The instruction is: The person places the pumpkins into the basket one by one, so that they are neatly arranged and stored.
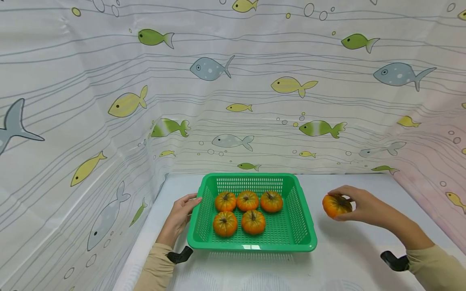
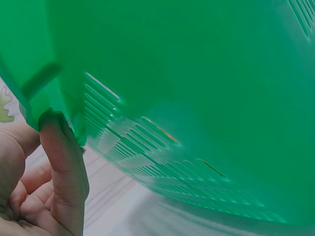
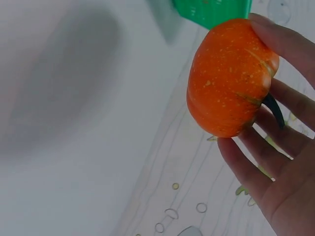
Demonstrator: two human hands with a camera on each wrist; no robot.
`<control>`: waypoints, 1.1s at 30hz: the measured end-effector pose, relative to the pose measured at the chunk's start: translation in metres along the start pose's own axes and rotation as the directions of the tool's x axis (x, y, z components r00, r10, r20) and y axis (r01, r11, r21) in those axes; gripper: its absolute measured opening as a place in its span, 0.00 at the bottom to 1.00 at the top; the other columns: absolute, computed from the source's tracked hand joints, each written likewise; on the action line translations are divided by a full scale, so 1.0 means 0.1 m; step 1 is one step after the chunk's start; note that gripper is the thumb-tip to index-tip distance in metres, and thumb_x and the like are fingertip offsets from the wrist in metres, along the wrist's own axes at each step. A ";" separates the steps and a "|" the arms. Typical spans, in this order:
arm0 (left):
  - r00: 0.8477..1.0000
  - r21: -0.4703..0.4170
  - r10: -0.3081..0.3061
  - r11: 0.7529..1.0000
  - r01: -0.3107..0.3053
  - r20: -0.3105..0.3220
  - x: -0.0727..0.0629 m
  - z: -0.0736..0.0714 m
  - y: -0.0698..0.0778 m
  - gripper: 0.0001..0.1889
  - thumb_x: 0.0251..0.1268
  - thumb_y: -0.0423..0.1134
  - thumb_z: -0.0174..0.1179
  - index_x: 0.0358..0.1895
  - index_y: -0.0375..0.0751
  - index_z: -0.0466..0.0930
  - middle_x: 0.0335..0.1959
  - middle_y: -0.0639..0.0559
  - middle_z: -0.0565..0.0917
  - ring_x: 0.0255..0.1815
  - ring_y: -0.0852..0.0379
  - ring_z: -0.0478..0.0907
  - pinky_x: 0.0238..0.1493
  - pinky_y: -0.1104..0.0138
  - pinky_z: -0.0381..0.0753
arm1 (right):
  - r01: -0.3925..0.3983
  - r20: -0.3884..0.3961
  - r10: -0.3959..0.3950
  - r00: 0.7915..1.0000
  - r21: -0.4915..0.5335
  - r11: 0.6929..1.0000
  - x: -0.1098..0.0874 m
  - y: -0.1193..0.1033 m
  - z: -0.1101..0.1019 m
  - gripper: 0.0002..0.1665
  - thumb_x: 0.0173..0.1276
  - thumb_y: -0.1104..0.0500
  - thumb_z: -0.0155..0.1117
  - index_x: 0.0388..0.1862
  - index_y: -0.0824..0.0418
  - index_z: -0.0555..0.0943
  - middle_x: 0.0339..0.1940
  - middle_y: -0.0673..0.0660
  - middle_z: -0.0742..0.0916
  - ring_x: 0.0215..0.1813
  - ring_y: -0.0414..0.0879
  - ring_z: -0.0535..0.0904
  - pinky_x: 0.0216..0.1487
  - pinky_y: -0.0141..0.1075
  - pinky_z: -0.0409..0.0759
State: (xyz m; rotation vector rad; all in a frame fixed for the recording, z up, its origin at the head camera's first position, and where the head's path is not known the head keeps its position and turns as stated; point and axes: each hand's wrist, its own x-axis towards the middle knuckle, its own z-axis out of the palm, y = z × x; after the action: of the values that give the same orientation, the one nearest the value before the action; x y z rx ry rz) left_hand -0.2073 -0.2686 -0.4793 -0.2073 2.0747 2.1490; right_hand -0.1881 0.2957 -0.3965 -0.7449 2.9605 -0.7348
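Note:
My right hand (image 1: 369,209) holds a small orange pumpkin (image 1: 332,207) above the table, to the right of a green plastic basket (image 1: 251,247). In the right wrist view, thumb and fingers grip the pumpkin (image 3: 229,78) around its sides, and its dark stem points toward the palm. Several similar pumpkins sit in the basket: a back row of three, including one pumpkin (image 1: 271,201) at its right end, and a front row with another pumpkin (image 1: 253,222). My left hand (image 1: 177,217) pinches the basket's left rim, its fingertips hooked at the edge in the left wrist view.
The basket stands on a white table (image 1: 349,258). A fish-patterned curtain (image 1: 255,105) hangs behind the table and along both sides. Black straps with small devices, such as the right one (image 1: 395,262), sit at both wrists.

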 end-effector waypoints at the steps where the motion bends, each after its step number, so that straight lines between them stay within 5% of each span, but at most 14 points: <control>1: 1.000 0.001 0.001 1.000 -0.001 0.001 0.00 0.00 0.00 0.28 0.75 0.44 0.64 0.71 0.34 0.71 0.46 0.53 0.91 0.38 0.61 0.90 0.39 0.68 0.90 | 0.005 0.003 -0.005 1.000 0.003 1.000 0.02 -0.02 0.00 0.38 0.53 0.46 0.85 0.62 0.55 0.82 0.55 0.50 0.86 0.53 0.42 0.80 0.49 0.30 0.86; 33: 1.000 -0.002 0.011 1.000 -0.011 0.021 0.00 -0.01 0.00 0.29 0.76 0.44 0.63 0.73 0.34 0.69 0.45 0.55 0.91 0.39 0.61 0.90 0.40 0.67 0.91 | 0.163 0.176 -0.162 0.971 0.008 0.987 0.61 -0.76 0.06 0.33 0.57 0.50 0.83 0.61 0.51 0.82 0.54 0.46 0.84 0.51 0.41 0.79 0.51 0.34 0.86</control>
State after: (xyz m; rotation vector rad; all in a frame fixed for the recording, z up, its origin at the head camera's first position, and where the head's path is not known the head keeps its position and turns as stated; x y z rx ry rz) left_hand -0.2071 -0.2695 -0.4793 -0.1732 2.0677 2.1496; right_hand -0.2080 0.2065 -0.3620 -1.0062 2.7696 -0.6292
